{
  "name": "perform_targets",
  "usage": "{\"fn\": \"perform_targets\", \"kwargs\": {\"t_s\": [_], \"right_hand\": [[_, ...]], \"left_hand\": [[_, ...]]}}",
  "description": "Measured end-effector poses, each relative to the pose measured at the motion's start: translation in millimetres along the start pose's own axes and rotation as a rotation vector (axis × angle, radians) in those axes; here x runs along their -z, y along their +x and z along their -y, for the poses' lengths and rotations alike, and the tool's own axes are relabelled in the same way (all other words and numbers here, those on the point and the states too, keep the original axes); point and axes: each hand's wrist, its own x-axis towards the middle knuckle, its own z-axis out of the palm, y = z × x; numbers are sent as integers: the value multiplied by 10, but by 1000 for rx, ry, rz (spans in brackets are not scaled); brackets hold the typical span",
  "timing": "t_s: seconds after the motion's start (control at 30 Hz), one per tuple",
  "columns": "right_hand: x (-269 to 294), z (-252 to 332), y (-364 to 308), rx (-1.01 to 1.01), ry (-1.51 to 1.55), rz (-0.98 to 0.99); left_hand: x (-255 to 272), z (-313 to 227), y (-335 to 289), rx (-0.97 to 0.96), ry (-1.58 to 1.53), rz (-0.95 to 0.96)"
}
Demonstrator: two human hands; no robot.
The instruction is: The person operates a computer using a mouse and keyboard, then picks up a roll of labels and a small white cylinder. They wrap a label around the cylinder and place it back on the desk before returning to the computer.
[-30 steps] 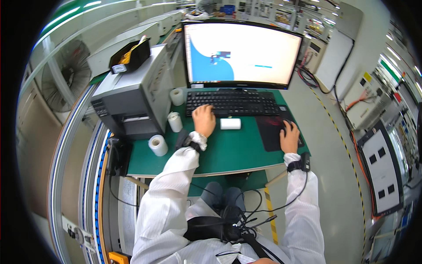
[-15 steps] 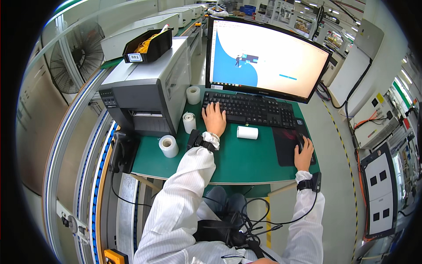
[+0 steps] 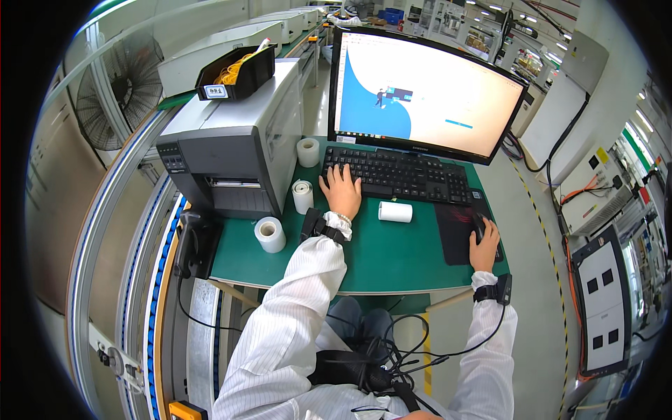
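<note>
My left hand rests with fingers stretched out and slightly apart over the left end of a black keyboard. Nothing is held in it. On the right, my right hand is curled over a black computer mouse, whose near part is hidden under the fingers. The mouse sits on a dark mouse pad. Behind the keyboard stands a monitor showing a white and blue page. A white label roll lies on its side between my hands.
A grey label printer fills the table's left side, with a black bin of yellow material on top. Beside it stand several white rolls. A handheld scanner is at the green table's left edge. Cables hang over my lap.
The fingers of my left hand have shifted slightly on the keyboard. My right hand stays on the mouse, and the monitor's page looks the same.
</note>
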Motion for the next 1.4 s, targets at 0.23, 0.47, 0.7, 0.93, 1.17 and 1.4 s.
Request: {"fn": "perform_targets", "kwargs": {"t_s": [0.23,0.47,0.7,0.93,1.17,1.4], "right_hand": [[13,-18,10,-2,7,-11],[32,10,9,-5,18,-11],[-17,-4,17,11,26,-33],[-12,43,13,23,26,-50],[32,22,15,-21,55,-37],[13,54,9,-29,31,-10]], "left_hand": [[37,-26,-55,-11,26,8],[38,-61,-87,-102,61,0],[-27,-36,-16,-173,24,-29],[-59,59,39,-162,3,17],[-87,3,27,-169,90,123],[-97,23,27,-174,52,90]]}}
